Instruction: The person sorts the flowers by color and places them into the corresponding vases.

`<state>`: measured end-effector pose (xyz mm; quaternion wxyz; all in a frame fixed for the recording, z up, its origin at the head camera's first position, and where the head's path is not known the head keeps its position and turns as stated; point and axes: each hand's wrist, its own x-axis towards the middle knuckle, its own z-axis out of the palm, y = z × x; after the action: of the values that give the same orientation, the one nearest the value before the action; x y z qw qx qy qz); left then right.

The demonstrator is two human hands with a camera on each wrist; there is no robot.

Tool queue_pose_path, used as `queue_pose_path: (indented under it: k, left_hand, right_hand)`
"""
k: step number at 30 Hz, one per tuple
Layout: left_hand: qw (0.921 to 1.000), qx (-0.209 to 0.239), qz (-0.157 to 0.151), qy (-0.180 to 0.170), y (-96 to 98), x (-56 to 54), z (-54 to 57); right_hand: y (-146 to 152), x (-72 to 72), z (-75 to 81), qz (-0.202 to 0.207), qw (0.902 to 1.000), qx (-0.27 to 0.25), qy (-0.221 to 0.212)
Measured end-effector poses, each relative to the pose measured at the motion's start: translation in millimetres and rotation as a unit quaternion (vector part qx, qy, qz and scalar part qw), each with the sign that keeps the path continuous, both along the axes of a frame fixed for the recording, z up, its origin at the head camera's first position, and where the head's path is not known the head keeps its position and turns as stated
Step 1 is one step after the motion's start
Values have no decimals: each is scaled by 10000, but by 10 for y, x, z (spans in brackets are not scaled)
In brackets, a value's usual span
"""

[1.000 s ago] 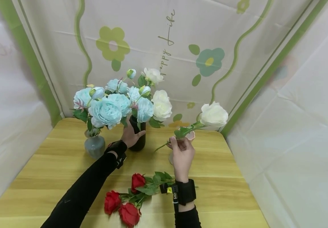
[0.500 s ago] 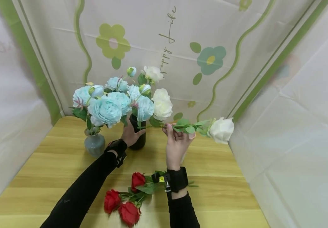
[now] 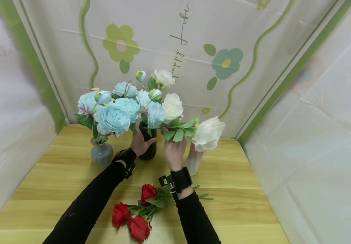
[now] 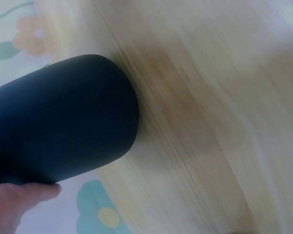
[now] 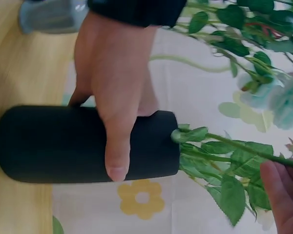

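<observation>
My left hand (image 3: 140,144) grips the black vase (image 3: 149,152), which stands upright on the wooden table; its thumb (image 5: 117,161) lies across the vase's side in the right wrist view. Two white roses (image 3: 173,106) rise over this vase, and leafy stems (image 5: 210,158) come out of its mouth. My right hand (image 3: 175,150) pinches the stem (image 5: 244,148) of another white rose (image 3: 209,134), held nearly level with its bloom to the right. The stem's lower end is right at the vase's mouth in the right wrist view.
A grey-blue vase (image 3: 101,156) with pale blue flowers (image 3: 112,118) stands at the left. Behind my right hand is a pinkish-white vase (image 3: 194,161). Red roses (image 3: 138,228) lie on the table (image 3: 233,203) in front. Printed cloth walls (image 3: 163,44) enclose the table.
My right hand has moved left toward the black vase with the white rose, whose stem has swung from slanting to nearly level. The left hand stays on the vase.
</observation>
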<state>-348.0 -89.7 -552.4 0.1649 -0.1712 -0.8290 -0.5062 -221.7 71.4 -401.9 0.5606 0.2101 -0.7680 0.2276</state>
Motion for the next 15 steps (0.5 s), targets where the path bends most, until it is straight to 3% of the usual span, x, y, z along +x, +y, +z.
queue_pose_path:
  k: [1, 2, 3, 5, 7, 8, 10, 11, 12, 13, 14, 15]
  left_hand:
    - [10000, 19, 11, -38, -4, -78, -79]
    - [10000, 13, -1, -59, -2, -76, -81]
    - [9998, 76, -89, -182, -6, -32, -26]
    - [9997, 113, -144, -161, -2, 62, 77]
    - [9998, 102, -156, -108, 16, 224, 260]
    - [9998, 105, -172, -81, 21, 278, 333]
    - [9999, 83, -131, -1, 32, 363, 441]
    - [9999, 65, -96, -84, 47, 441, 545]
    - [10000, 18, -63, -41, 49, 451, 569]
    - [10000, -38, -25, -75, 56, 475, 600]
    - [9998, -110, 15, -142, 61, 493, 625]
    - [9994, -243, 68, -233, 67, 522, 652]
  right_hand:
    - [8, -198, -194, -594, 9967, 473, 278]
    - [-5, -211, -212, -542, 9963, 645, 158]
    - [-21, -214, -223, -129, 9980, 551, -266]
    - [-45, -196, -240, 636, 9908, 288, -1162]
    - [-74, -166, -227, 1612, 9678, -466, -1878]
    - [-100, -6, -84, 1993, 9543, -865, -2051]
    - [-94, -72, -191, 1638, 9702, -423, -1734]
    - [-81, -130, -273, 1258, 9813, 13, -1459]
    - [-62, -230, -389, 913, 9887, 475, -1092]
    - [-46, -336, -511, 487, 9928, 861, -675]
    - [-34, -428, -617, 27, 9910, 1295, -349]
    - [-37, -467, -664, -164, 9884, 1445, -426]
